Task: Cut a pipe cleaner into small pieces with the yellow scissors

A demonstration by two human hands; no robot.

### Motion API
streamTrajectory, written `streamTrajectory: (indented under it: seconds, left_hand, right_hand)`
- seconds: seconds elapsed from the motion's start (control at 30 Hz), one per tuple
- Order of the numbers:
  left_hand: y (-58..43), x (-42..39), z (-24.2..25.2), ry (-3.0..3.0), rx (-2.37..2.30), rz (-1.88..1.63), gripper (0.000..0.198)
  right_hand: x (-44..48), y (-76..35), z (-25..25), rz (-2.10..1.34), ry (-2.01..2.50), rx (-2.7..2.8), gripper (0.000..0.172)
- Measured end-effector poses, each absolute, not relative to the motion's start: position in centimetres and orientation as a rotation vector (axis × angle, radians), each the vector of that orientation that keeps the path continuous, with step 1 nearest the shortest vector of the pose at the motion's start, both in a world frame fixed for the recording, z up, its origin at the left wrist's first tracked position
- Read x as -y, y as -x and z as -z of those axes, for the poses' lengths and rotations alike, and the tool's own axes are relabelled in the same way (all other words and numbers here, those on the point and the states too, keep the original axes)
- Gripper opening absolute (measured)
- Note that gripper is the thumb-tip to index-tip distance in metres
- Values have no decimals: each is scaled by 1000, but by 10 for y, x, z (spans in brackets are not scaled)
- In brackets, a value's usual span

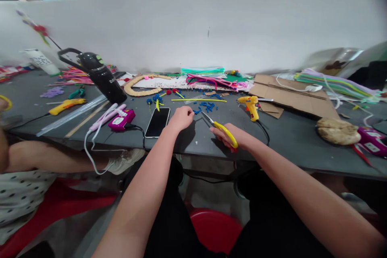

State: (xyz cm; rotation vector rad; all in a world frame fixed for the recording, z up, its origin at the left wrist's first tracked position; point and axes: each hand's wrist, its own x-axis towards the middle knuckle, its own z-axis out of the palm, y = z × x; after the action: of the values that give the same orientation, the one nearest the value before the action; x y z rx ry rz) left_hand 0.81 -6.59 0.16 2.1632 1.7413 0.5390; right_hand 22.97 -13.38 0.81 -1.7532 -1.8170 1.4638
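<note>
Yellow-handled scissors (223,128) beside a blue strip (197,111)

The scissors are held at a slant, slim metal blades aimed toward ten o'clock, yellow handles toward four. The short blue strip is pinched just off the blade tips, at nine o'clock from them. Small blue bits (209,107) lie loosely scattered at one o'clock.

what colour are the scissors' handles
The handles look mostly yellow, with some red, in the head view.

blue bit (196,111) at left grip (182,117): too small | purple box (372,141), co-worker (45,156): cut off
</note>
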Motion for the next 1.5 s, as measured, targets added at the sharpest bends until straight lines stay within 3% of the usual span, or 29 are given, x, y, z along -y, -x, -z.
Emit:
streamTrajectory:
  seconds: [0.4,0.97,1.5]
  left_hand:
    - [-9,65,-4,-2202,-1773,-552,23]
    - [-16,67,-7,-2236,-1681,-554,22]
    - [-17,68,-8,-2222,-1689,-535,23]
  right_hand:
    - [138,-242,-7,-1669,1575,1759,63]
    - [141,-241,-14,-1714,1520,1751,57]
    - [143,-238,-15,-1638,1604,1757,63]
